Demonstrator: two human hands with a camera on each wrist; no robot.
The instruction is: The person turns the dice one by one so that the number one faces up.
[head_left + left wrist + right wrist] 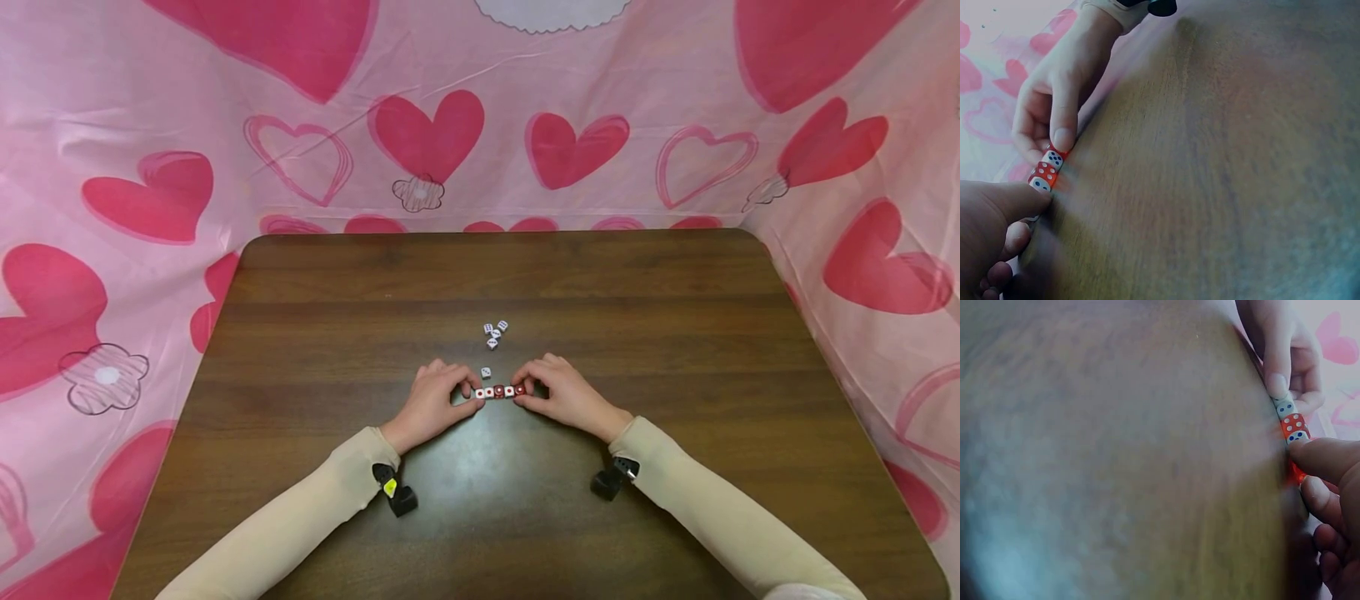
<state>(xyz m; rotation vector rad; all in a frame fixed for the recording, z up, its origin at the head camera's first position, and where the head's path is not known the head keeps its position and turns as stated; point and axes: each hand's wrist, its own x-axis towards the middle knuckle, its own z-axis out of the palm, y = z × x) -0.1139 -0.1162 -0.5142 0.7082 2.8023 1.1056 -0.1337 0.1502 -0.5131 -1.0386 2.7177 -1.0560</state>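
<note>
A short straight row of white and red dice (499, 391) lies on the table between the two hands. My left hand (433, 406) pinches the white die (480, 394) at the row's left end between thumb and fingers. At the other end, my right hand (567, 397) grips a red die (521, 390) the same way. Another red die (1043, 171) sits mid-row among white ones, the dice touching side by side in the left wrist view. Fingers partly cover both end dice. Just beyond the row is a lone white die (486, 372).
Farther back, several loose white dice (496, 333) lie in a small cluster. The brown wooden table (337, 283) has rounded back corners, and pink heart-patterned cloth (502, 58) hangs behind it and along both sides.
</note>
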